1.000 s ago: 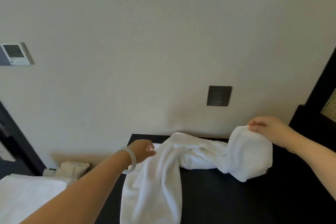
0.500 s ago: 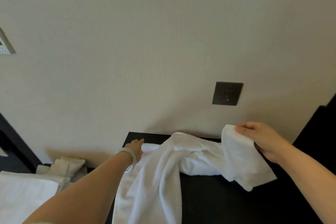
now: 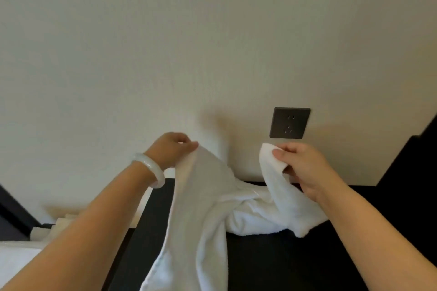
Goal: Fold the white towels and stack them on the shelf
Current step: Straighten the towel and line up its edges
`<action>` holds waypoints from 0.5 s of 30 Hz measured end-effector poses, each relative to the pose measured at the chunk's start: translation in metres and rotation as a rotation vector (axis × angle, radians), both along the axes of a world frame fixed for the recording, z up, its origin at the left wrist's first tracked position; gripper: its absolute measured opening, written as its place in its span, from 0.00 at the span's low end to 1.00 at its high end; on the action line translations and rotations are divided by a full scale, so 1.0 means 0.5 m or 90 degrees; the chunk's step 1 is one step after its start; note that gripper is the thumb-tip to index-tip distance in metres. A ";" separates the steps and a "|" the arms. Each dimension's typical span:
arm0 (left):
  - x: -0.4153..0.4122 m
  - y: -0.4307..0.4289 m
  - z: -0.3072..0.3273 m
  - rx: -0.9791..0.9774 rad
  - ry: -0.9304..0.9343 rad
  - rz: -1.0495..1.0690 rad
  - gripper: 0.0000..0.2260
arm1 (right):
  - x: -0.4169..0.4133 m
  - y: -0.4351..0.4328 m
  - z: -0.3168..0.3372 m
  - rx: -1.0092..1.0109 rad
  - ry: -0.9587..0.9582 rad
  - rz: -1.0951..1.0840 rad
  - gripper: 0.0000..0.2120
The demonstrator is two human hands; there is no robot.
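Observation:
A white towel (image 3: 203, 215) lies crumpled on a black table top (image 3: 272, 262), with one part hanging toward me over the near edge. My left hand (image 3: 170, 149), with a pale bangle on its wrist, pinches one corner and holds it up above the table. My right hand (image 3: 302, 165) grips another corner, also lifted, a little right of centre. The towel's middle sags between my hands and bunches on the table.
A dark wall socket (image 3: 289, 123) sits on the cream wall just above my right hand. More white cloth (image 3: 16, 260) and a folded beige piece (image 3: 59, 224) lie low at the left. A black furniture side (image 3: 411, 160) rises at the right.
My left hand has taken hold of a towel corner and lifted it off the table. My right hand has moved left with its corner, closer to the left hand.

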State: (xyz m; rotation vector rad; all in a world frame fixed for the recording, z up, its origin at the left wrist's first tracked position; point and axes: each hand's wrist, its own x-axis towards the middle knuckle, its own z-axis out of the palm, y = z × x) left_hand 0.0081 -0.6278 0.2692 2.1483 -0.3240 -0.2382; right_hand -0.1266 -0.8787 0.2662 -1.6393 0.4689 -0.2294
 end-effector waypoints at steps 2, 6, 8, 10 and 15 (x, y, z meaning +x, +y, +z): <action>-0.095 -0.034 0.064 -0.162 -0.020 -0.042 0.11 | -0.049 0.033 0.038 -0.090 -0.082 -0.021 0.06; -0.290 -0.107 0.023 -0.261 0.061 -0.078 0.01 | -0.155 0.127 0.021 -0.268 -0.080 -0.016 0.05; -0.351 -0.120 -0.024 -0.259 0.091 -0.040 0.05 | -0.199 0.145 -0.012 -0.253 -0.057 -0.018 0.09; -0.392 -0.115 -0.061 -0.295 0.153 -0.011 0.05 | -0.237 0.148 -0.040 -0.203 -0.009 0.008 0.13; -0.454 -0.094 -0.090 -0.367 0.223 0.018 0.03 | -0.295 0.143 -0.071 -0.249 -0.036 -0.112 0.09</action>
